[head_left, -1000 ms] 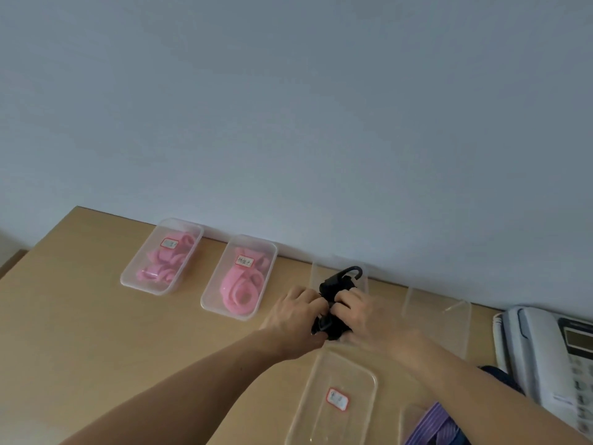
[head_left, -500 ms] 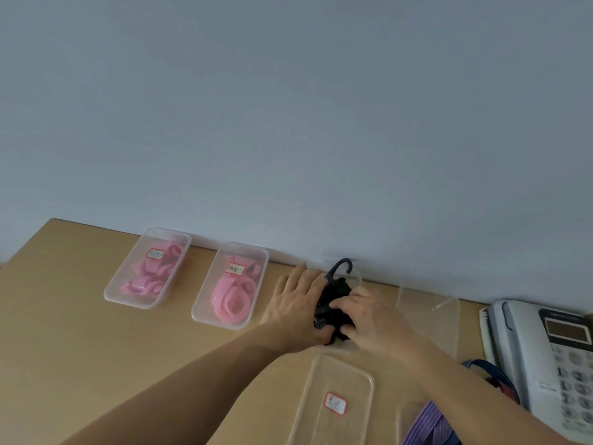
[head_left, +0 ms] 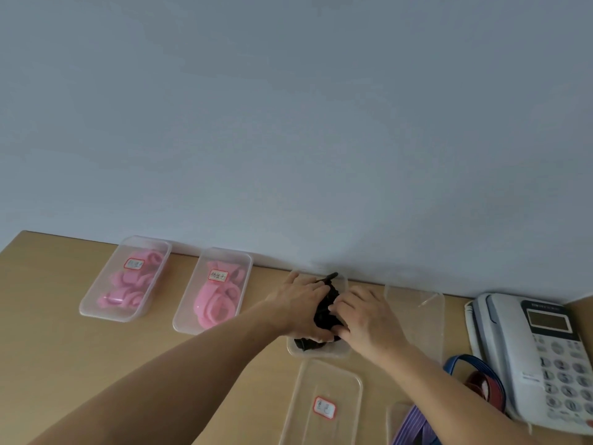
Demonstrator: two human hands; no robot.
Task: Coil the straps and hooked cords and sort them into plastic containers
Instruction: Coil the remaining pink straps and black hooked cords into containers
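Note:
A black hooked cord (head_left: pixel 324 311), coiled into a bundle, sits low in a clear plastic container (head_left: pixel 317 353) against the wall. One black hook (head_left: pixel 332 276) sticks out at the far end. My left hand (head_left: pixel 296 305) grips the bundle from the left, with its thumb under the near side. From the right, my right hand (head_left: pixel 367 319) holds the bundle with curled fingers. Most of the cord is hidden between the two hands.
Two lidded containers of pink straps (head_left: pixel 126 281) (head_left: pixel 215 292) stand to the left. A labelled clear lid (head_left: pixel 324 407) lies nearer me. An empty clear container (head_left: pixel 417 316), a white telephone (head_left: pixel 542 351), blue and red straps (head_left: pixel 475 377) and a purple strap (head_left: pixel 414 425) are on the right.
Both hands have carried the black bundle away from me and lowered it into the container by the wall. The hook now points at the wall.

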